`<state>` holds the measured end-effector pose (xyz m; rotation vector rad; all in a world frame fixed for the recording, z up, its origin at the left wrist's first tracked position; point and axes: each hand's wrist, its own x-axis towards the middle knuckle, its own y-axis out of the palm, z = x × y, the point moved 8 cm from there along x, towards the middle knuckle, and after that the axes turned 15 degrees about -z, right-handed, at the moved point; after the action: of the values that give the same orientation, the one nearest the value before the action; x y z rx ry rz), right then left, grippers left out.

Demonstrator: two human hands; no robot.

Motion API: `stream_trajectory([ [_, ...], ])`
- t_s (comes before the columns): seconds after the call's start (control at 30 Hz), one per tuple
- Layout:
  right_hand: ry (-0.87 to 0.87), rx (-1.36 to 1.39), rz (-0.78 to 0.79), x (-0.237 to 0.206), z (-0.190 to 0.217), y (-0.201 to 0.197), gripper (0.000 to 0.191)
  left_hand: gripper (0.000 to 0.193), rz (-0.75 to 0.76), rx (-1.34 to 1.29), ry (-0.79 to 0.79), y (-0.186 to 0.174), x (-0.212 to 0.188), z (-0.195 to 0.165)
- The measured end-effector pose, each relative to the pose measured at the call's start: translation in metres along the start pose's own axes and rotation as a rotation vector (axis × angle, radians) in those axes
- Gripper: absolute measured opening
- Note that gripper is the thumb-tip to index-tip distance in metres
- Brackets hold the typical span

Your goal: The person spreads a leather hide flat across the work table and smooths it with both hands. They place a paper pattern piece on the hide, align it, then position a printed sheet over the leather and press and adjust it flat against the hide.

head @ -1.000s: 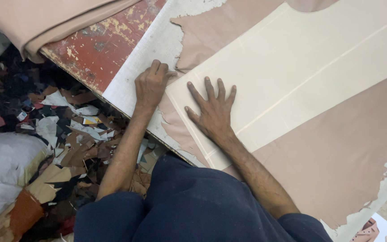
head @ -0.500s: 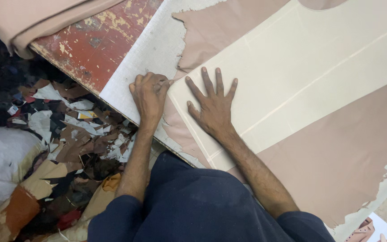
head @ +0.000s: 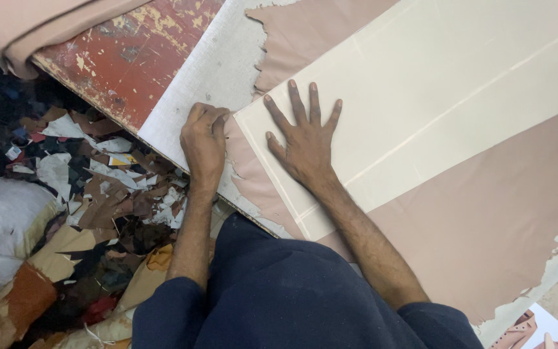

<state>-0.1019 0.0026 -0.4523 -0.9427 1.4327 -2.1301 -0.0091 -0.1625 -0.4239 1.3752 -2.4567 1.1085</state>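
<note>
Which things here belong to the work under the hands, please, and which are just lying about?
In use:
left hand
right hand
cream rectangular pattern sheet
pink leather hide

Lying about:
floor scraps of leather and paper
folded pink fabric

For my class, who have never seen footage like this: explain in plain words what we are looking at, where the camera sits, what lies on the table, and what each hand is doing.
There is no machine here, only a person working with two bare hands. The single picture comes from a camera worn on the person's head, looking down past their dark blue clothing at the work.

A worn red table carries a rough white underlay. On that lies a pinkish sheet, seemingly leather or similar, with ragged edges. On top lies a large cream pattern piece with straight edges.

The right hand presses flat on the cream piece, fingers spread. The left hand is curled closed at the piece's corner; whether it pinches a small tool or the edge cannot be told.

Beside the table, the floor is littered with scraps in brown, white and black.
</note>
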Motion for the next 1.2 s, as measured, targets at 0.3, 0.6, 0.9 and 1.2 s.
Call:
stream_trajectory([
  [0.3,-0.042,0.006,-0.002,-0.002,0.0,-0.005,0.065,0.016,0.011,-0.009,-0.02,-0.006,0.005,0.001],
  [0.6,-0.039,0.007,-0.029,-0.004,0.0,-0.005,0.064,0.032,0.114,0.205,0.616,0.015,-0.023,-0.035],
  [0.9,-0.017,0.071,-0.007,-0.051,-0.011,-0.02,0.066,0.059,0.231,0.097,0.457,0.019,-0.051,-0.026],
  [1.2,0.151,0.112,-0.086,-0.206,-0.049,-0.082,0.045,0.111,0.326,0.047,0.382,0.028,-0.073,-0.005],
])
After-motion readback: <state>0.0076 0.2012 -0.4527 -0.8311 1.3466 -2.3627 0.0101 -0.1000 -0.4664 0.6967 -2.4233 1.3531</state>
